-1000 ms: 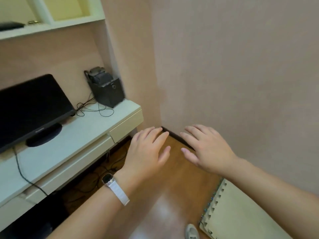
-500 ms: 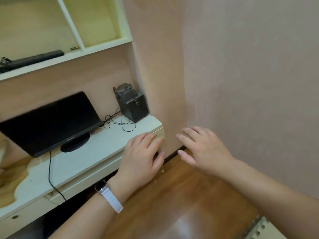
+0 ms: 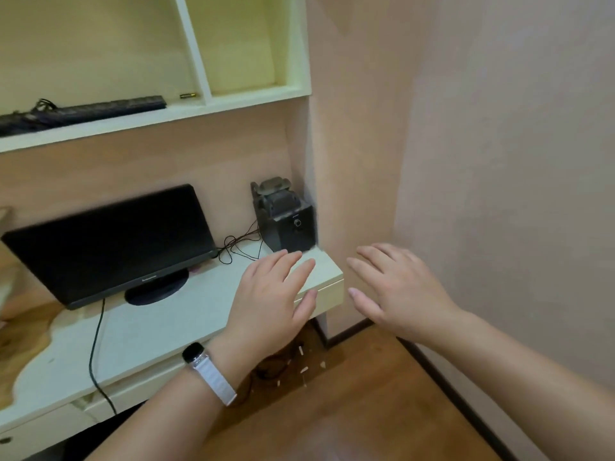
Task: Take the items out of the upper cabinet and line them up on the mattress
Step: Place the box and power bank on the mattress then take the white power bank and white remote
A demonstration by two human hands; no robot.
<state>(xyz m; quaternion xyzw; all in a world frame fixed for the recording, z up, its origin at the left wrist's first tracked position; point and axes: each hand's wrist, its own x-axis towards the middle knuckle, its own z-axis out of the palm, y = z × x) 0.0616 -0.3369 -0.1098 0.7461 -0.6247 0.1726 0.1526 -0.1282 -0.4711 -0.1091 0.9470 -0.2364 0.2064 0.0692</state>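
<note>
Cream shelf (image 3: 159,119) up left holds a black power strip (image 3: 83,113) and small battery (image 3: 188,95); both hands, left (image 3: 271,301) and right (image 3: 396,291), hover empty and open-palmed, so reach up-left, gripping the strip mid-length.

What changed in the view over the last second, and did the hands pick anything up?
The view swung up and left: the shelf with its long black bar came fully into sight, while the foam mat on the floor dropped out of frame. Both the left hand and the right hand rose with it, now level with the desk. They stayed open, flat and empty; nothing was grasped. The monitor and speaker stayed put.
</note>
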